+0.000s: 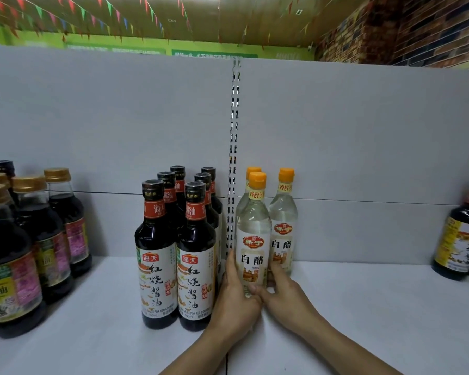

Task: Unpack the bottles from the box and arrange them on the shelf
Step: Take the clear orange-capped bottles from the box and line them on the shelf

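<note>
Three clear white vinegar bottles with orange caps stand upright on the white shelf, just right of the slotted upright. Both hands hold the lower part of the front vinegar bottle: my left hand wraps its left side and my right hand its right side and base. A second vinegar bottle stands behind to the right. Behind the front bottle only the cap and shoulder of a third vinegar bottle show. No box is in view.
Several dark soy sauce bottles with black caps stand in two rows right beside my left hand. Larger dark gold-capped bottles fill the left end. Two dark bottles sit at the far right. The slotted upright splits the grey back panel.
</note>
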Demonstrator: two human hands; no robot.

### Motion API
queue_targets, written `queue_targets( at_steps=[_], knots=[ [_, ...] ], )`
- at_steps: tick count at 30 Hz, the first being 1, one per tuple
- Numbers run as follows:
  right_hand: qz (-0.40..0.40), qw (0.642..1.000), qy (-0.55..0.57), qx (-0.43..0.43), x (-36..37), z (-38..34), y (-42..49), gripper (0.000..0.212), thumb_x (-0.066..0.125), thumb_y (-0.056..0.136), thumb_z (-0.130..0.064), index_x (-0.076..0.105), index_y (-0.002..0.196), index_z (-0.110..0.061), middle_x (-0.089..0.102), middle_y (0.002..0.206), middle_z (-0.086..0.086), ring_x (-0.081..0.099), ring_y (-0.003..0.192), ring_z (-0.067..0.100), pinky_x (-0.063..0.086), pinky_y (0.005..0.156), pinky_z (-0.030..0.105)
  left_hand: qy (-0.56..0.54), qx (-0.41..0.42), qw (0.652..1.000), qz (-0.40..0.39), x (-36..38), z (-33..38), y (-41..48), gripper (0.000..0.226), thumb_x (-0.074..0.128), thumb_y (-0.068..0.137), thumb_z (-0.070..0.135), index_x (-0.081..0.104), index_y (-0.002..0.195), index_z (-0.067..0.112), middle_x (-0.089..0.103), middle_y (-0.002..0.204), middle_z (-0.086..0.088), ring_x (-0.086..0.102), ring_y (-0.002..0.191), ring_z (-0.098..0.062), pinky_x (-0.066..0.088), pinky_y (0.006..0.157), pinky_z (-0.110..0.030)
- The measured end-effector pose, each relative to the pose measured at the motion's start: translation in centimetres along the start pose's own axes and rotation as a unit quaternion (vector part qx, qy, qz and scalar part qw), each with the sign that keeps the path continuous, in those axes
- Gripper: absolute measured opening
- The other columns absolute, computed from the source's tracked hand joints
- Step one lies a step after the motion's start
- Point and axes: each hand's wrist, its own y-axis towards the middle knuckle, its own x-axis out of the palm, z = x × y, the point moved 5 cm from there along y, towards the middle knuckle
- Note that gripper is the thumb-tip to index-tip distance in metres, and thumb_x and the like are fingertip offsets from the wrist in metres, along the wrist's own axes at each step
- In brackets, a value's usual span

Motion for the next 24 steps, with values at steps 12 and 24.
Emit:
queue_targets(
  at_steps=[12,24],
  knots=[
    [-0.006,1.0,-0.022,-0.01,0.1,-0.5,-0.5,0.063,0.066,0.099,-0.035,0.037,0.155,-0.029,0.059,0.146,-0.008,0.057,0.133,0.012,0.045,0.114,0.035,0.018,-0.029,0.999,-0.018,-0.1,0.6,-0.5,0.099,0.058,0.098,0.012,-0.015,0.163,0.027,0.028,0.167,0.005,0.032,0.151,-0.01,0.028,0.124,-0.028],
    [-0.047,0.999,0.003,0.008,-0.1,-0.3,-0.7,0.061,0.07,0.097,-0.032,0.04,0.15,-0.034,0.063,0.135,-0.015,0.059,0.123,0.002,0.048,0.11,0.028,0.046,-0.089,0.995,-0.029,0.5,1.3,-1.9,0.084,0.052,0.103,0.019,-0.004,0.164,0.009,0.012,0.172,-0.01,0.016,0.159,-0.024,0.022,0.128,-0.036]
  ],
)
